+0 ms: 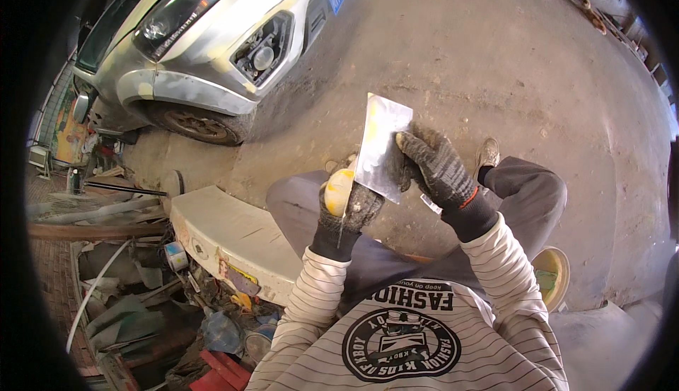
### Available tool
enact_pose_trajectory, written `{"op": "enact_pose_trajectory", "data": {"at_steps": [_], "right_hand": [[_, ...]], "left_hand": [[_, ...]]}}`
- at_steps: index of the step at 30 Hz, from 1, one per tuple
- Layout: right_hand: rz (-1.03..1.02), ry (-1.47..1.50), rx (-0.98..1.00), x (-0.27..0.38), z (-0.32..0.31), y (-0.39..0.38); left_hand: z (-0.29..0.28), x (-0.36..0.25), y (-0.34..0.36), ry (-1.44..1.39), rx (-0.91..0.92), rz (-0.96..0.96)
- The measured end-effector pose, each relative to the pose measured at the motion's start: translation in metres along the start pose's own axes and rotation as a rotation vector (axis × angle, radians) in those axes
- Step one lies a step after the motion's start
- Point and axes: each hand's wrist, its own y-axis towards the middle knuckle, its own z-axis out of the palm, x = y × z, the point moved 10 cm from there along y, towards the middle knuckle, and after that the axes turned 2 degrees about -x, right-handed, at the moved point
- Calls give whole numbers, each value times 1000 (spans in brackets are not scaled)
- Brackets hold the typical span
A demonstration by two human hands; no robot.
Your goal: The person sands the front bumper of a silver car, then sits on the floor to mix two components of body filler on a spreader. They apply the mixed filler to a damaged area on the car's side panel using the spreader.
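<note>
Both my hands wear dark grey knit gloves and meet in front of my lap. My right hand [440, 168] is closed on the right edge of a flat metal putty spreader plate [382, 143], its thumb on the front face. The plate stands tilted, with a pale yellow smear along its upper left. At the plate's lower left, my left hand [363, 205] is closed around a thin-edged piece with a rounded yellow-and-white face [338, 191], perhaps a putty-covered scraper. The plate hides part of the left fingers, and whether the two pieces touch I cannot tell.
A silver car [198, 58] with patchy yellowish filler and an open lamp recess stands at the far left. Beside my left knee lies a whitish curved panel [226, 232]. Scrap and cans [175, 256] heap at lower left. A pale bucket [552, 278] sits by my right side.
</note>
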Motion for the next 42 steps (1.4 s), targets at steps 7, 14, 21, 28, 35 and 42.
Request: {"op": "enact_pose_trajectory", "data": {"at_steps": [7, 14, 21, 28, 35, 42], "right_hand": [[-8, -39, 106, 4, 17, -14], [-4, -87, 2, 15, -6, -32], [-122, -132, -256, 4, -58, -36], [-242, -883, -263, -10, -53, -30], [-130, -745, -244, -31, -59, -18], [-156, -694, -219, -24, -56, -4]], "left_hand": [[33, -32, 3, 1465, 173, 580], [6, -59, 15, 1252, 38, 732], [34, -106, -34, 1871, -264, 1437], [92, -75, -62, 2150, -141, 1692], [107, -67, -57, 2106, 59, 1431], [117, -22, -72, 2247, 366, 1521]]}}
